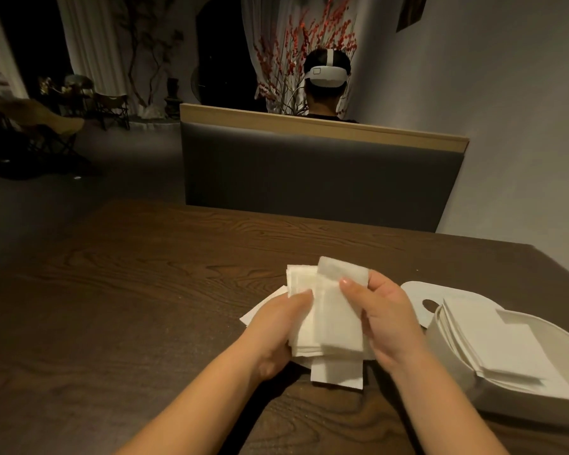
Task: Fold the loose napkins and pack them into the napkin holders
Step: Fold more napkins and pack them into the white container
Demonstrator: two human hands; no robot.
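While the left hand steadies the napkin stack above the bench's near edge, right hand fingers pinch one napkin — mid-fold, likely bound for the holder at the right edge.

A stack of white napkins is being held above the dark wooden table by the left hand, while a folded napkin is being pinched on top by the right hand. Just to the right, folded napkins are being kept in an open white napkin holder, its lid lying behind it.
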